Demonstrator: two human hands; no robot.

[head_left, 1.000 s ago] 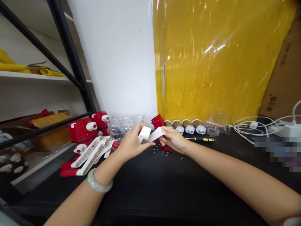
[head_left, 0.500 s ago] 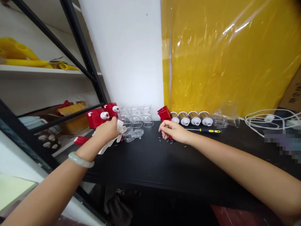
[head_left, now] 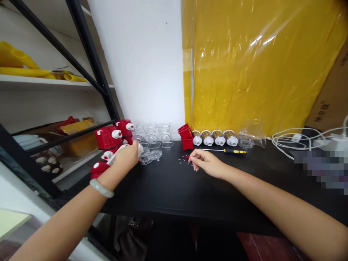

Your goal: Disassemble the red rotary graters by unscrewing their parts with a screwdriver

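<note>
My left hand [head_left: 127, 154] is closed around a white plastic part [head_left: 140, 149] at the left of the black table, beside red housings [head_left: 106, 137] with white knobs. Clear plastic discs [head_left: 155, 154] lie just right of it. My right hand [head_left: 203, 162] has its thumb and fingertips pinched together over the middle of the table; a tiny piece may be between them, too small to name. Small pins [head_left: 179, 159] are scattered left of those fingertips. Behind them, red square parts [head_left: 186, 137] are stacked.
Clear cups [head_left: 164, 128] stand along the wall. Metallic mesh drums [head_left: 219, 137] form a row behind a yellow-and-black screwdriver [head_left: 236, 151]. Further right are clear containers [head_left: 251, 137] and white cables [head_left: 282, 139]. A black-framed shelf [head_left: 104, 92] borders the left side.
My right hand has shifted slightly right and down, away from the red stack. My left hand, still on the white part, has moved a little toward me. The view has turned slightly right.
</note>
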